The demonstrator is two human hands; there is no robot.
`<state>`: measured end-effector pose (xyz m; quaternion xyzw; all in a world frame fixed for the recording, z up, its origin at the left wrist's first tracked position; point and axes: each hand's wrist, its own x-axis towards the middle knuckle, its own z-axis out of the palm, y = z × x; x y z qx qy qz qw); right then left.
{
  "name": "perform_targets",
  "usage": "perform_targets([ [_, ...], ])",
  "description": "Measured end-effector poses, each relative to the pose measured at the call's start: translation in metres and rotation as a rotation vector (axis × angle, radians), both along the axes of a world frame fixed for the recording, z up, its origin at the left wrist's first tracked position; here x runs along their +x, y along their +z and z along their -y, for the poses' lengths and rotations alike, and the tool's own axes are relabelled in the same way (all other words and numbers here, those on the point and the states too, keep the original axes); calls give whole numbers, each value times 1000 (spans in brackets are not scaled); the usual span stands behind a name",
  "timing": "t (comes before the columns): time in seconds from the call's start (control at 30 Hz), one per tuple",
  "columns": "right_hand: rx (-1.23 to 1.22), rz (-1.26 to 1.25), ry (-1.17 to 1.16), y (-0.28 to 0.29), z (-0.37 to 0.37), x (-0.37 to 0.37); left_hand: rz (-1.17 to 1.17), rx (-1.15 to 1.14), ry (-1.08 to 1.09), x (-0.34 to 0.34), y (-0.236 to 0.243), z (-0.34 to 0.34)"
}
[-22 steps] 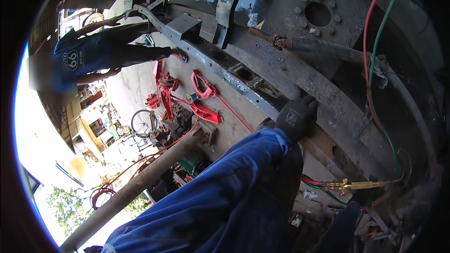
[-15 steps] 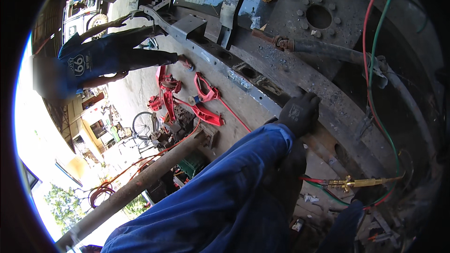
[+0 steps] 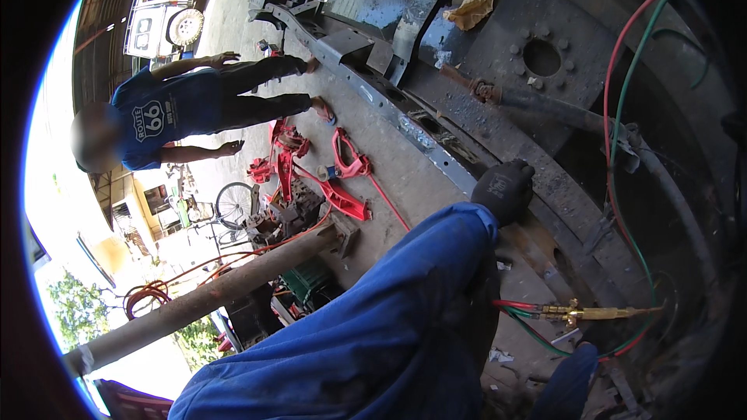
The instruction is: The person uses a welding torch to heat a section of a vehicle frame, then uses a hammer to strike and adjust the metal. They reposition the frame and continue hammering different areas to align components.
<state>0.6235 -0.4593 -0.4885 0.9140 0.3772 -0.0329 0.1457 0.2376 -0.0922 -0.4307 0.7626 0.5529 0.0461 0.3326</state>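
My left hand (image 3: 504, 191), in a dark work glove below a blue sleeve, is closed on a long steel chassis rail (image 3: 420, 134). Its fingers curl over the edge, and their tips are hidden. The rail is grey, with holes and worn paint. Below that hand is a brass gas torch (image 3: 580, 312), its nozzle pointing right, with red and green hoses attached. A dark shape under my forearm hides where the hoses go on the left. My right hand cannot be made out. Blue cloth (image 3: 572, 377) shows below the torch; whether it is a sleeve or trouser leg is unclear.
A person in a blue shirt (image 3: 194, 120) is beyond the rail at left. Red metal parts (image 3: 342, 198), a thick pipe (image 3: 210, 295) and a bicycle (image 3: 233, 206) lie or stand nearby. A drive shaft (image 3: 545, 105) and a holed plate (image 3: 510, 35) are at upper right.
The view has shifted, and the scene sits slightly differently in it. The other person appears farther right, with the legs apart. My left hand stays on the rail; the torch remains below it.
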Motion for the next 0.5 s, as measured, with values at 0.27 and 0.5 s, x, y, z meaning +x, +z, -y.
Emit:
perform_targets([
  [0.27, -200, -152, -133, 30, -31, -13, -27, -26, -9, 0, 5, -2],
  [0.5, 178, -120, -5, -10, 2, 3, -90, -74, -20, 2, 6, -3],
])
